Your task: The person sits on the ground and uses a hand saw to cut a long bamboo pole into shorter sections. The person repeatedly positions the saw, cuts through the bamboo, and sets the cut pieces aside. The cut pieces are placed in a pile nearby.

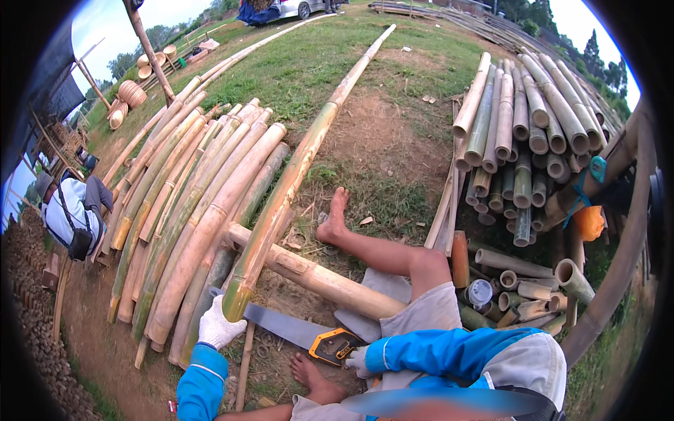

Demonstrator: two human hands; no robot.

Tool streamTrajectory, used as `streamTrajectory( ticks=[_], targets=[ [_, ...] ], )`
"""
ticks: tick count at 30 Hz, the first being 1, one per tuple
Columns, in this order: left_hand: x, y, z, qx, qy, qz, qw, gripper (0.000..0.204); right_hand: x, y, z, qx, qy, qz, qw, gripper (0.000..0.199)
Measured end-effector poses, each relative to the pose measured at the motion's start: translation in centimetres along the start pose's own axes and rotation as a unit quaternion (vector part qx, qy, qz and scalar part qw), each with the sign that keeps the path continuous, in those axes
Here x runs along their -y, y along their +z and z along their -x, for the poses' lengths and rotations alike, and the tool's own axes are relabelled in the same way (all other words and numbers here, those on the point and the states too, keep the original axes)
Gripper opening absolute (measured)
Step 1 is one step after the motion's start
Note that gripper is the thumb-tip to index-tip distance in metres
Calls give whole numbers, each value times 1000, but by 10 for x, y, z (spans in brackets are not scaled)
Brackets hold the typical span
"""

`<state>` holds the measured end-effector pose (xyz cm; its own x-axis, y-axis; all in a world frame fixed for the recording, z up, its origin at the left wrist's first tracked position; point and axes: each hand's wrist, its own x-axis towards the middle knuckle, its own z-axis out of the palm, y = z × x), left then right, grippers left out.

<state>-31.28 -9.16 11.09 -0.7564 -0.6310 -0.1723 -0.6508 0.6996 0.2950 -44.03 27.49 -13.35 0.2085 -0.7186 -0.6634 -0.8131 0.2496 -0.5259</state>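
Note:
My left hand (220,328), in a white knitted glove, is closed against the near end of a long green-brown bamboo pole (309,151). That pole slants away from me over the grass and rests across a thicker pale bamboo log (326,277). In my right hand (358,361), also gloved, is the orange and black handle of a hand saw (288,328). The saw's blade points left and lies next to the pole's near end, partly hidden there; I cannot tell whether its teeth touch the bamboo. My bare feet are on the ground on either side of the log.
Several bamboo poles (217,193) lie side by side at left, where another person (74,210) sits. A stack of cut bamboo tubes (523,130) stands at right above short offcuts (512,263). A curved wooden post (618,259) rises on the right. Woven baskets (130,95) lie far left.

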Motion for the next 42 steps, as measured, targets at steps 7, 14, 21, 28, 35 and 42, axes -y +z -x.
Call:
streamTrajectory(
  ticks=[7, 14, 21, 28, 35, 42],
  targets=[
    [85, -14, 106, -46, -60, -35, 997, 83, 10, 0, 0, -4, -26, -6, 1000, 65],
    [136, 18, 159, 102, -204, -74, 971, 93, 13, -5, 3, -33, -59, -8, 998, 61],
    [122, -7, 97, 223, -137, -135, 956, 147, 21, -21, 3, -44, -60, -14, 997, 55],
    [35, 12, -2, 0, 36, -44, 998, 119, 23, -127, 44, -472, -144, -75, 867, 49],
    [-16, 62, -72, 31, 5, -56, 998, 131, -24, -209, 9, -613, 108, -5, 783, 66],
    [-21, 77, -101, 12, -40, 23, 999, 125, -50, -182, -22, -585, 137, 41, 798, 66]
  ],
)
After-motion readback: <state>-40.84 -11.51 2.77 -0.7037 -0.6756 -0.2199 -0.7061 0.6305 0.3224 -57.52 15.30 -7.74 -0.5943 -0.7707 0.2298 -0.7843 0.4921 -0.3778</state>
